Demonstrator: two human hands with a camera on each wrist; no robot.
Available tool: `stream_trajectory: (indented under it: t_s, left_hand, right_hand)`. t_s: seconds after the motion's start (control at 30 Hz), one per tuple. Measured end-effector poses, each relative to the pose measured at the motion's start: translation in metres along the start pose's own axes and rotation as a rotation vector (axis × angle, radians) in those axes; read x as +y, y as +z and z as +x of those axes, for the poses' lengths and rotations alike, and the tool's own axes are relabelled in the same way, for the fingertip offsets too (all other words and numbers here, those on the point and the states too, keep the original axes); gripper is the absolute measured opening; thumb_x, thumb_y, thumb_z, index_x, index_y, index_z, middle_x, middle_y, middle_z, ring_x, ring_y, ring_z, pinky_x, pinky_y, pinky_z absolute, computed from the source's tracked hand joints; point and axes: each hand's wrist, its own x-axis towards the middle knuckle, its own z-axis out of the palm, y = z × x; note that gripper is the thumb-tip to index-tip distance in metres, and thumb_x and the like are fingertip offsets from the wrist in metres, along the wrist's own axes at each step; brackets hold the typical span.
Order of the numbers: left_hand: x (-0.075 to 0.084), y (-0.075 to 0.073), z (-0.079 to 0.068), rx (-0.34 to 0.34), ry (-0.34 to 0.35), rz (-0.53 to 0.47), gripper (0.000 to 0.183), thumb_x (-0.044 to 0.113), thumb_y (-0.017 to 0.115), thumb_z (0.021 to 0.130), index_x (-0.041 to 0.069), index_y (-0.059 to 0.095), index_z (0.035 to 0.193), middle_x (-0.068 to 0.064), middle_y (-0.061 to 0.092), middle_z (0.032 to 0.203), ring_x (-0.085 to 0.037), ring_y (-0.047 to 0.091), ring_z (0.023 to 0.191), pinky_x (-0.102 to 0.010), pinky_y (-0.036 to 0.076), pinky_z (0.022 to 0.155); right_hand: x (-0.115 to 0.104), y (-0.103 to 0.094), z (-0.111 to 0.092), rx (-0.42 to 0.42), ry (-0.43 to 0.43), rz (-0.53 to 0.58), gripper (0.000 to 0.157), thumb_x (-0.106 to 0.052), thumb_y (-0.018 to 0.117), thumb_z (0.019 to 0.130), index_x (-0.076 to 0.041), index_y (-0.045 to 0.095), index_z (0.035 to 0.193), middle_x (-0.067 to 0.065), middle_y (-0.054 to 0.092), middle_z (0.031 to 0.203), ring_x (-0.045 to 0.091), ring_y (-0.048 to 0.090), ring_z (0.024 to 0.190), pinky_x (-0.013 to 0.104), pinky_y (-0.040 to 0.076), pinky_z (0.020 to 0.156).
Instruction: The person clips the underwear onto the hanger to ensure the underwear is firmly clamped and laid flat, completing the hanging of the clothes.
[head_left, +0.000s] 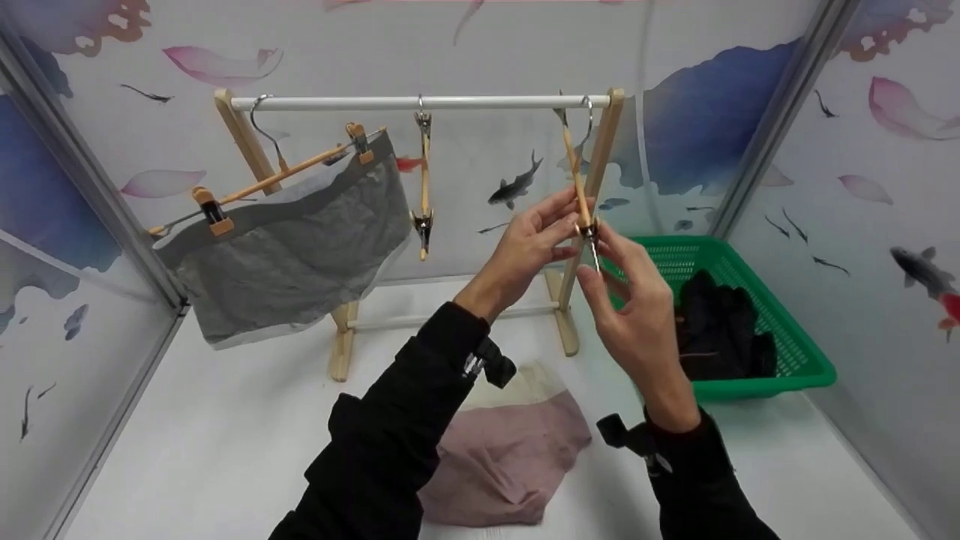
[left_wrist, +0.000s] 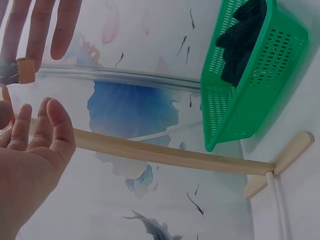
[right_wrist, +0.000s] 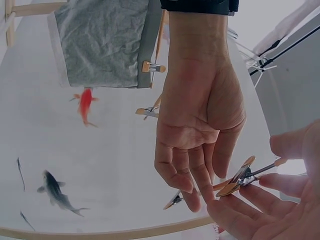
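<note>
A wooden clip hanger (head_left: 578,176) hangs by its metal hook at the right end of the white rod, seen nearly edge-on. My left hand (head_left: 517,247) holds its bar from the left, fingers bent close to the lower clip. On the other side, my right hand (head_left: 637,315) has thumb and fingers around the hanger's near end and its clip (right_wrist: 239,180). That clip (left_wrist: 22,71) also shows between both hands in the left wrist view. Nothing hangs from this hanger. Below the forearms, a pink garment (head_left: 510,457) with a pale upper part lies on the white surface.
Grey shorts (head_left: 289,247) hang by two clips from a tilted hanger at the rod's left. Another clip hanger (head_left: 425,180) hangs mid-rod, on the rack (head_left: 341,101). At right stands a green basket (head_left: 802,367) with dark clothing (head_left: 720,322) in it.
</note>
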Motion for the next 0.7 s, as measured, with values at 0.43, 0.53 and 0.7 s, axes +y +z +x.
stream_trajectory:
  t_s: [0.43,0.53,0.7]
  left_hand:
    - [-0.028,0.012,-0.031,0.219,-0.118,-0.128,0.026,0.016,0.067,0.1,0.003,0.069,0.122,-0.016,0.074,0.104,-0.018,0.071,0.082,-0.029,0.058,0.074]
    - [-0.034,0.012,-0.041,0.256,-0.146,-0.176,0.022,0.015,0.07,0.098,0.002,0.069,0.116,-0.016,0.074,0.102,-0.016,0.072,0.078,-0.028,0.058,0.07]
    - [-0.049,0.011,-0.061,0.324,-0.126,-0.212,0.02,0.013,0.071,0.097,0.001,0.064,0.112,-0.015,0.075,0.097,-0.018,0.075,0.08,-0.03,0.06,0.071]
  right_hand:
    - [0.011,0.008,-0.056,-0.007,0.008,0.064,0.061,0.005,0.069,0.093,-0.006,0.048,0.15,0.01,0.052,0.142,0.027,0.057,0.125,0.039,0.055,0.089]
    - [0.015,0.009,-0.063,0.015,0.016,0.055,0.061,0.004,0.073,0.091,-0.006,0.051,0.147,0.011,0.056,0.138,0.027,0.063,0.118,0.038,0.057,0.085]
    - [0.022,0.013,-0.072,0.046,0.073,0.045,0.055,0.003,0.074,0.09,-0.002,0.056,0.142,0.014,0.064,0.126,0.026,0.071,0.102,0.028,0.058,0.078]
